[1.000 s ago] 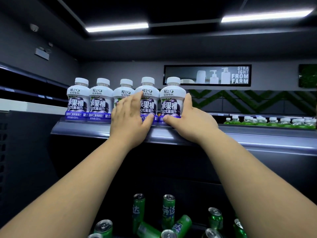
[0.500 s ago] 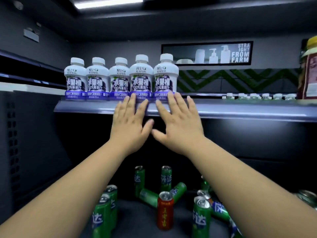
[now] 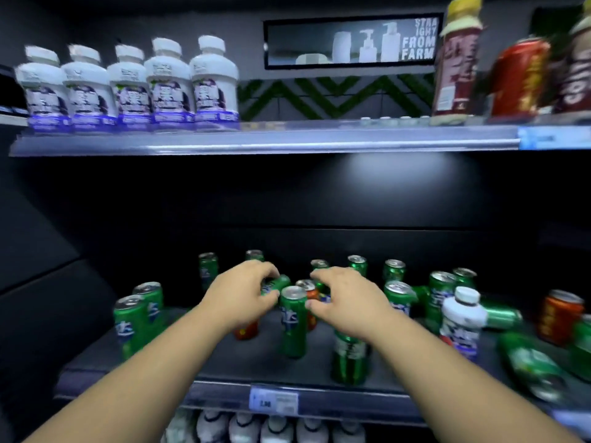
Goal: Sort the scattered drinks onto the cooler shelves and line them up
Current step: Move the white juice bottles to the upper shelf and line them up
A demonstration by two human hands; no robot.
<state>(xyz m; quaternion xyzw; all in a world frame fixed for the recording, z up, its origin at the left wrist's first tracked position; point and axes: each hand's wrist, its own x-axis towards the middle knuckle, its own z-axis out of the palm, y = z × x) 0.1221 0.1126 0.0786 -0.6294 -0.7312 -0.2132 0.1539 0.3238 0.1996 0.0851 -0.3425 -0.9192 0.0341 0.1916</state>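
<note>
Left grip [image 3: 243, 295] had come down from the white bottles [image 3: 128, 87] on the top shelf [image 3: 319, 139], and so had the right grip [image 3: 345, 298]. That row looked straight, so it seemed done. Now both were low on the middle shelf [image 3: 256, 362], among the messy cans. The left grip was curled round a tipped green can [image 3: 277, 282]. The right grip was bent just beside it, over a red can [image 3: 309, 290]. I could not tell if it held anything.

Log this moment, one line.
left hand: grips green can | right hand: over cans, grip unclear | middle shelf: cans scattered | white bottles: lined up
</note>
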